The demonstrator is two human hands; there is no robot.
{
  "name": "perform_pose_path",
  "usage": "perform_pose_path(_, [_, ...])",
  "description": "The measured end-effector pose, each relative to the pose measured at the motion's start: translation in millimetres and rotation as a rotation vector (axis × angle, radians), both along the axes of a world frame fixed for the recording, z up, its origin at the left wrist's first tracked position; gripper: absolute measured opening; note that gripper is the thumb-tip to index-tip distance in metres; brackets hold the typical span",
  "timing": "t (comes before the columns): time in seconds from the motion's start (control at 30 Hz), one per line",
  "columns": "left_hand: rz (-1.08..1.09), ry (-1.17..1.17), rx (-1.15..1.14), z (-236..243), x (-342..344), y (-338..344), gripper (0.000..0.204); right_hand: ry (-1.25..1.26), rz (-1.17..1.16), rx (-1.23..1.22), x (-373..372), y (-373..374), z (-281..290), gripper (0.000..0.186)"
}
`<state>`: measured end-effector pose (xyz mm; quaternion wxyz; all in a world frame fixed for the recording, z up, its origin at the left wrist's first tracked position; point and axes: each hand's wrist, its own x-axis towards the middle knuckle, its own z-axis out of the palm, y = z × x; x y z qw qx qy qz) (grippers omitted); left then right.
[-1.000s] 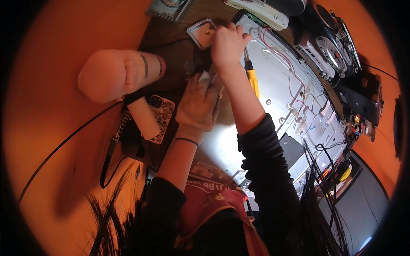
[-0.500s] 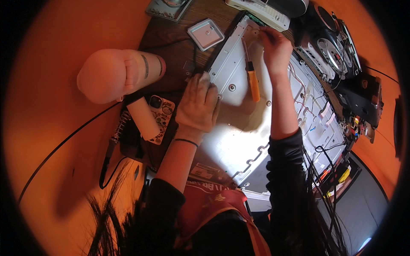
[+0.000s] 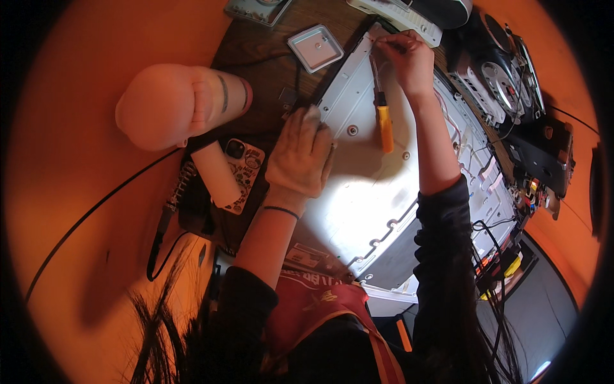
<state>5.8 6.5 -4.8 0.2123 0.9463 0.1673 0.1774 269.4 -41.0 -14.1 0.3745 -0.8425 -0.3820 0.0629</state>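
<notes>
the metal panel (image 3: 384,192) on the table (image 3: 307,16) looks stiff, best held by its rims. left hand (image 3: 297,157) lies flat on its edge; right hand (image 3: 414,64) pinches something, perhaps, near a far corner.

white glare washes the panel (image 3: 384,192) amid dimness.

Anything in your right hand (image 3: 412,69): too small to tell. Your left hand (image 3: 297,155): fingertips blurred. Metal panel (image 3: 358,208): partly hidden beneath both.
</notes>
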Motion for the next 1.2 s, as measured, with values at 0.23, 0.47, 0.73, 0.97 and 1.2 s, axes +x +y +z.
perform_pose_path(0.23, [0.005,-0.011,0.016,2.7,1.6,0.9,0.023,0.0,-0.036,-0.031,-1.5,7.3,-2.8,0.014])
perform_pose_path(0.47, [0.001,-0.024,0.019,2.5,2.5,0.8,0.022,-0.35,0.137,-0.093,1.6,8.9,0.9,0.014])
perform_pose_path(0.73, [0.002,-0.009,0.036,1.0,0.9,0.4,0.023,-0.342,0.189,-0.101,2.7,8.7,-0.2,0.012])
perform_pose_path(0.97, [0.001,-0.003,0.034,0.2,0.6,0.5,0.025,-0.379,0.182,-0.114,2.3,12.6,-0.6,0.013])
perform_pose_path(1.2, [0.003,-0.001,0.027,0.9,0.5,0.3,0.024,-0.348,0.158,-0.095,-3.9,10.0,-0.1,0.015])
